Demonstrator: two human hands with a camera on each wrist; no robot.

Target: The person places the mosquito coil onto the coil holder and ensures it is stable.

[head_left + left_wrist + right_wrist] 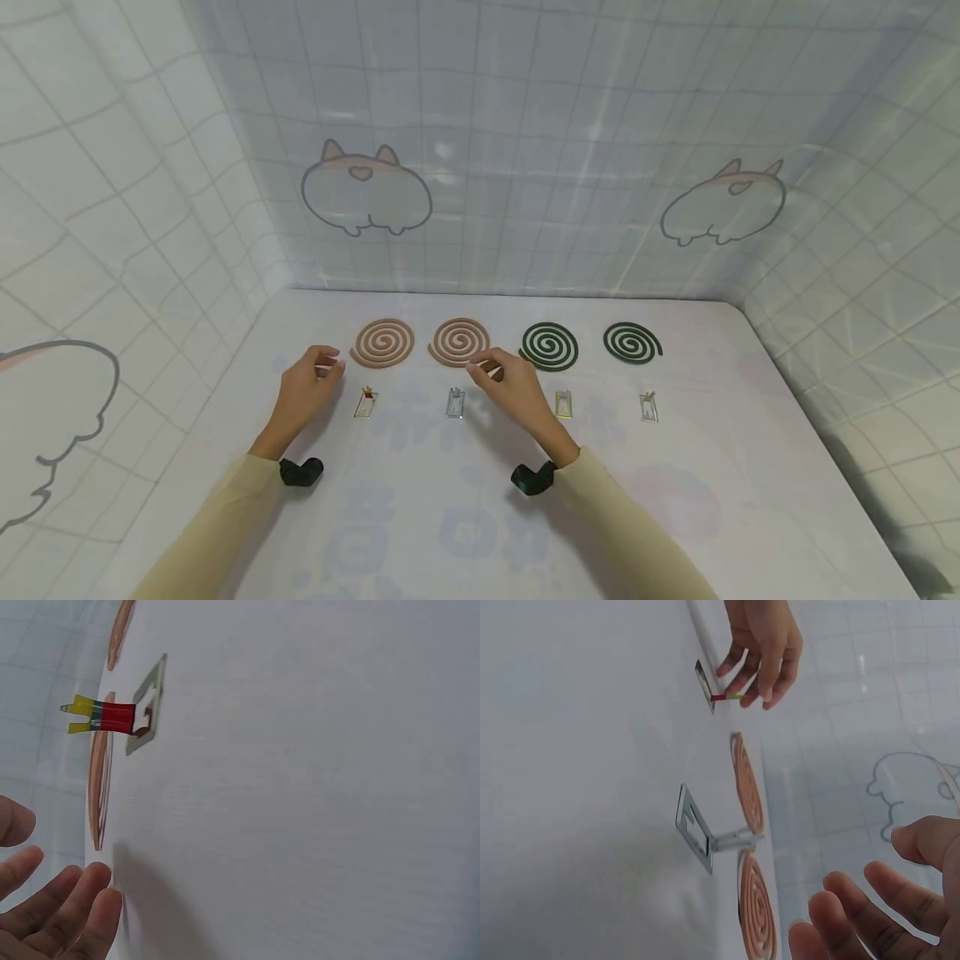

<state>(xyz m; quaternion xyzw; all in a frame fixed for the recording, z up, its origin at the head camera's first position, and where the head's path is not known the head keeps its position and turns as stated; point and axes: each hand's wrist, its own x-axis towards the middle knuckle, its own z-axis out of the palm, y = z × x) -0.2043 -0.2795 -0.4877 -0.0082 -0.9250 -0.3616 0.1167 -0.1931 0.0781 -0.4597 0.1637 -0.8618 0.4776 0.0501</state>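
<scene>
My left hand [306,385] hovers over the table left of the first brown mosquito coil [382,342], fingers loosely bent with nothing between them. Beside it is a small metal coil stand with a red and yellow upright prong [114,718]. My right hand [516,390] is raised at the near right edge of the second brown mosquito coil [459,342], its fingers relaxed and holding nothing. A silver coil stand [732,841] with its prong bent up lies to its left. A gold-coloured stand [564,405] lies just right of that hand, partly behind it no more than slightly.
Two green mosquito coils, one nearer the middle [549,347] and one further right [632,342], continue the back row. Another small stand [648,407] lies at the right of the front row. A pale cloth covers the table [420,475]; a tile-patterned curtain [525,167] hangs behind.
</scene>
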